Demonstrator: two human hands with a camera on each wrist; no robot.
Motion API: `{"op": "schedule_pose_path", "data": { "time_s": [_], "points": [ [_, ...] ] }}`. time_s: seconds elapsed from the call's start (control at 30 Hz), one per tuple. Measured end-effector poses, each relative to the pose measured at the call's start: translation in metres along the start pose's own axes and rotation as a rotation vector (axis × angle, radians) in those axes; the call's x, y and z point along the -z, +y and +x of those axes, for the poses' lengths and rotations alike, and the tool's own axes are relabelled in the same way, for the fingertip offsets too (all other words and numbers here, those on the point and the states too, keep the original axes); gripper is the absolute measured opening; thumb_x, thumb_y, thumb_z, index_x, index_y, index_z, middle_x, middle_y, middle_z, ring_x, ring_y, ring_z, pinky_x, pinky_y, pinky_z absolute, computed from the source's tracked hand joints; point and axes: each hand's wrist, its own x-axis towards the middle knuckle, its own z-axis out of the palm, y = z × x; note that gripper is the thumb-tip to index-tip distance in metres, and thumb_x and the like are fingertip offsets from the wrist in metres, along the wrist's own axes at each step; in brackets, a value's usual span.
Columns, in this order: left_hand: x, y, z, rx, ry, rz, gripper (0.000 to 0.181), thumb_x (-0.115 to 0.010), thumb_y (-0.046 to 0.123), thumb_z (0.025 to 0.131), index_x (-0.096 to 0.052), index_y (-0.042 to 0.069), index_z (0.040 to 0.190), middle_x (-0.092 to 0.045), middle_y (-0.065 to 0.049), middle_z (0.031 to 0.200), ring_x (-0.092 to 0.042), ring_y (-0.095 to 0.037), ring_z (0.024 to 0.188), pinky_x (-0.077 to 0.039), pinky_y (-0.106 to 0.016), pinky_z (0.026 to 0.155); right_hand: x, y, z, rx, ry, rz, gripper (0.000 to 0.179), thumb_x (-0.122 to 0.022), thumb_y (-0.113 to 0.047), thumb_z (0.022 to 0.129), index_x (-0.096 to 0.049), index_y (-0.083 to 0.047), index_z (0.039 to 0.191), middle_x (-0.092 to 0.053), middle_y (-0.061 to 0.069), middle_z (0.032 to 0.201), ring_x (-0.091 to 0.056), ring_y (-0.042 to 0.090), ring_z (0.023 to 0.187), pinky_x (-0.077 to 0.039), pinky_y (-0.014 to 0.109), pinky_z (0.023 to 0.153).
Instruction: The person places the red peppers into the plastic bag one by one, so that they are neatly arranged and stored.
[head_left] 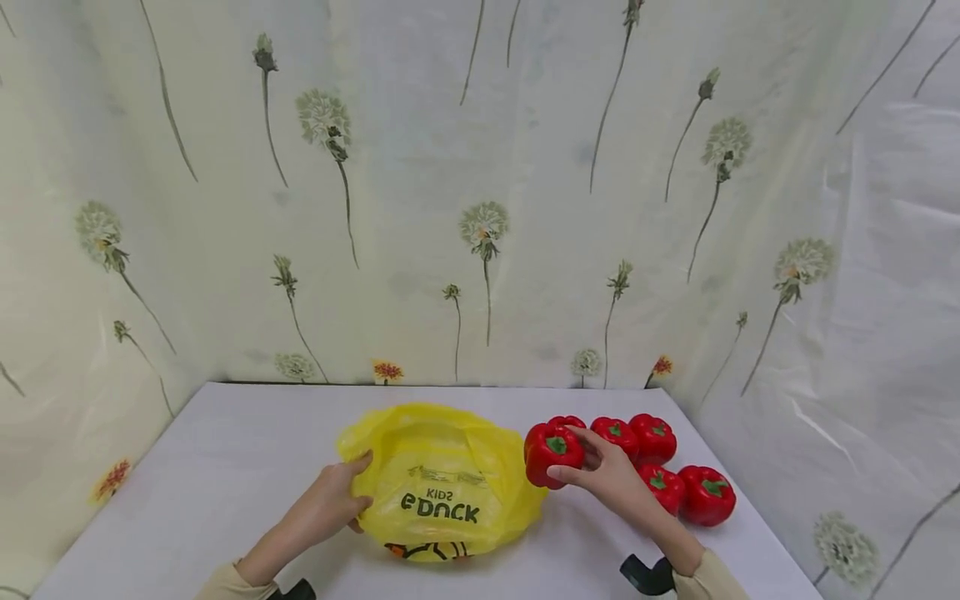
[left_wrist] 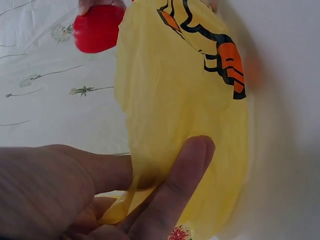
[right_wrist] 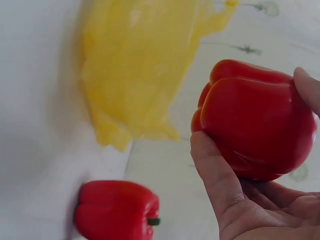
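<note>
A yellow plastic bag (head_left: 435, 500) with dark lettering lies toward the middle of the white table, its mouth spread upward. My left hand (head_left: 333, 498) pinches the bag's left edge; in the left wrist view the thumb and fingers (left_wrist: 180, 180) grip the thin plastic on both sides. My right hand (head_left: 603, 471) holds a red bell pepper (head_left: 553, 455) with a green stem, close to the bag's right edge. Seen from the right wrist, thumb and fingers (right_wrist: 212, 170) wrap around that pepper (right_wrist: 255, 120), which is raised beside the yellow bag (right_wrist: 135, 70).
Several more red bell peppers (head_left: 707, 496) stand in a group at the table's right side, one (head_left: 567, 422) partly hidden behind the held pepper. Around the white table (head_left: 225, 467) hangs a curtain (head_left: 405, 208) printed with dandelions.
</note>
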Motion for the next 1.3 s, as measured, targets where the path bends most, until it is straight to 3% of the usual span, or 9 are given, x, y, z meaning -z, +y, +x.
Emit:
{"op": "schedule_pose_path", "data": {
  "time_s": [0.23, 0.43, 0.7, 1.03, 1.3],
  "points": [
    [-0.005, 0.0, -0.001, 0.0, -0.017, -0.01, 0.072, -0.069, -0.005, 0.08, -0.034, -0.012, 0.143, -0.034, -0.036, 0.145, -0.061, -0.017, 0.047, -0.055, -0.032, 0.049, -0.017, -0.024, 0.007, 0.07, -0.034, 0.009, 0.085, -0.084, -0.047, 0.068, -0.048, -0.019, 0.14, -0.059, 0.012, 0.13, -0.062, 0.028, 0.111, -0.06, 0.04, 0.079],
    [-0.006, 0.002, -0.001, -0.004, -0.008, -0.001, 0.072, -0.069, -0.005, 0.08, -0.034, -0.013, 0.142, -0.034, -0.038, 0.143, -0.062, -0.018, 0.047, -0.054, -0.03, 0.048, -0.031, -0.037, 0.014, 0.139, -0.127, 0.032, 0.083, -0.084, -0.045, 0.068, -0.048, -0.021, 0.139, -0.062, 0.006, 0.125, -0.065, 0.023, 0.106, -0.06, 0.038, 0.08],
    [-0.009, 0.003, -0.001, -0.012, -0.031, -0.001, 0.073, -0.069, -0.005, 0.081, -0.032, -0.014, 0.143, -0.038, -0.041, 0.138, -0.062, -0.017, 0.048, -0.054, -0.03, 0.048, -0.049, -0.055, 0.024, 0.183, -0.197, 0.027, 0.086, -0.084, -0.049, 0.066, -0.047, -0.021, 0.139, -0.062, 0.003, 0.126, -0.063, 0.024, 0.11, -0.059, 0.039, 0.083],
    [-0.015, 0.0, 0.0, -0.025, -0.046, 0.01, 0.074, -0.069, -0.005, 0.08, -0.031, -0.014, 0.143, -0.036, -0.043, 0.138, -0.062, -0.016, 0.047, -0.052, -0.027, 0.045, -0.06, -0.079, 0.033, 0.259, -0.288, 0.022, 0.082, -0.08, -0.047, 0.074, -0.044, -0.017, 0.141, -0.061, 0.004, 0.127, -0.064, 0.024, 0.11, -0.058, 0.038, 0.085],
    [-0.019, 0.0, 0.002, -0.024, -0.063, 0.005, 0.073, -0.068, -0.005, 0.08, -0.031, -0.014, 0.143, -0.032, -0.042, 0.141, -0.063, -0.016, 0.048, -0.051, -0.026, 0.044, -0.068, -0.095, 0.045, 0.242, -0.356, 0.02, 0.084, -0.079, -0.051, 0.073, -0.043, -0.018, 0.142, -0.061, 0.004, 0.126, -0.063, 0.022, 0.109, -0.059, 0.037, 0.083]
  ]
}}
